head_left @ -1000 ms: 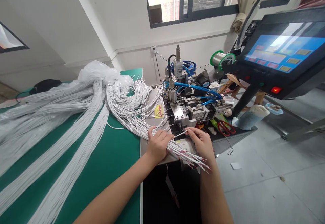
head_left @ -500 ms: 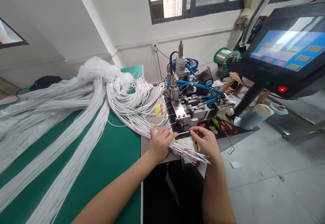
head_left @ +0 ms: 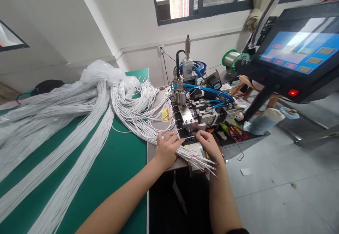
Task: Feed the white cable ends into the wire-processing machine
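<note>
Green tabletop (head_left: 113, 177): far left; long white strands (head_left: 79, 163) stretch across it, partly wrapped in clear plastic (head_left: 100, 71);
Left hand (head_left: 167, 149): closed over the wire bundle (head_left: 197, 158), whose reddish tips fan out rightward;
Single wire (head_left: 189, 137): between both hands, at the front of the machine (head_left: 189, 115);
Window (head_left: 194, 0): dark-framed, in the pale wall (head_left: 140, 11) behind;
Right hand (head_left: 208, 142): thumb and forefinger pinching the single wire's end;
Screen (head_left: 299, 53): right (lit blue; a red lamp (head_left: 293, 92) glows below), above grey floor tiles (head_left: 265, 205).

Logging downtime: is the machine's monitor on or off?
On. The monitor is lit blue with coloured blocks, and the red light beneath it glows.
</note>
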A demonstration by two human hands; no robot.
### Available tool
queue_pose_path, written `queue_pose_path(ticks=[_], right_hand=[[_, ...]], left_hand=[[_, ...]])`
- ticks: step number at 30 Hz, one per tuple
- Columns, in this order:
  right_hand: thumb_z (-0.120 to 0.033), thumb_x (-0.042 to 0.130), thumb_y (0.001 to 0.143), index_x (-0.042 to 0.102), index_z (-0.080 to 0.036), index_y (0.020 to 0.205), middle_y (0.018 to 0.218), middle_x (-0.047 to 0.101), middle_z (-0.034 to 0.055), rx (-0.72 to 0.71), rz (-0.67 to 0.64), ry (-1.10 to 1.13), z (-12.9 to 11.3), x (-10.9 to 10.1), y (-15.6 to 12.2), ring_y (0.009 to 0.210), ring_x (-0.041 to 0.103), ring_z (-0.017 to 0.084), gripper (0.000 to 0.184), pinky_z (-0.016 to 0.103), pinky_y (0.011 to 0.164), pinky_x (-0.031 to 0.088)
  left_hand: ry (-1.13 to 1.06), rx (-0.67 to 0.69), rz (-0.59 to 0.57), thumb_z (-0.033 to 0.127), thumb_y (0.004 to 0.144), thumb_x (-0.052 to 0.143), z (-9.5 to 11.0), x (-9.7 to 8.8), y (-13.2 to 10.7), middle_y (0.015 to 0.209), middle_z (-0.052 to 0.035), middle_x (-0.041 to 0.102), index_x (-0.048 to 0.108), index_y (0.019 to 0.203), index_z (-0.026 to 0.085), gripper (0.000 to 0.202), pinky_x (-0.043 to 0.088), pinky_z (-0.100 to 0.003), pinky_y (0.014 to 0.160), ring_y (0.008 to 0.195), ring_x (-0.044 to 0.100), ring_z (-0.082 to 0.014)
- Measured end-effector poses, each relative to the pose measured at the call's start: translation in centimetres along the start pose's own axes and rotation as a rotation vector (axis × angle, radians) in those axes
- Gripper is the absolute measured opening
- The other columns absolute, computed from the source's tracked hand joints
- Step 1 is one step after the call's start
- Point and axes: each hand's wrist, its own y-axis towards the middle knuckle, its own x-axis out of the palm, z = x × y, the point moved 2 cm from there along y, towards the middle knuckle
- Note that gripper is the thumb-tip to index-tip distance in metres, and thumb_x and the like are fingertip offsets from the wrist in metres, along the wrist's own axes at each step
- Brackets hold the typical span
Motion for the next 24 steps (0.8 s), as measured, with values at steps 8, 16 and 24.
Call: queue_pose_path(ticks=[8, 16, 24], right_hand=[[-0.033, 0.061, 0.068, 0.049, -0.019, 0.056, 0.053, 0.041, -0.006, 0.165, 0.032, 0.197, 0.6, 0.5, 0.1, 0.05, 0.034, 0.009, 0.022, 0.023, 0.049, 0.026], [-0.048, 0.066, 0.073, 0.048, -0.019, 0.058, 0.055, 0.04, -0.0049, 0.098, 0.127, 0.177, 1.4, 0.5, -0.5, 0.053, 0.035, 0.01, 0.038, 0.023, 0.05, 0.028], [-0.054, 0.064, 0.077, 0.055, -0.019, 0.061, 0.056, 0.047, -0.003, 0.018, 0.283, 0.076, 0.8, -0.5, -1.0, 0.054, 0.042, 0.012, 0.04, 0.025, 0.052, 0.035]], left_hand=[[-0.007, -0.039, -0.035, 0.006, 0.071, 0.055, 0.2, -0.2, 0.1, 0.086, -0.0026, 0.069, 0.068, 0.104, 0.025, 0.04, 0.026, -0.047, 0.098, 0.096, 0.058, -0.0229], [-0.022, -0.076, -0.019, 0.008, 0.07, 0.059, 0.1, -0.2, 0.1, 0.09, -0.0013, 0.07, 0.066, 0.093, 0.023, 0.028, 0.026, -0.047, 0.1, 0.097, 0.06, -0.022], [0.065, -0.113, 0.036, 0.023, 0.085, 0.057, 0.0, -0.1, 0.2, 0.128, -0.0105, 0.06, 0.066, 0.105, 0.022, 0.022, 0.027, -0.051, 0.101, 0.116, 0.052, -0.029]])
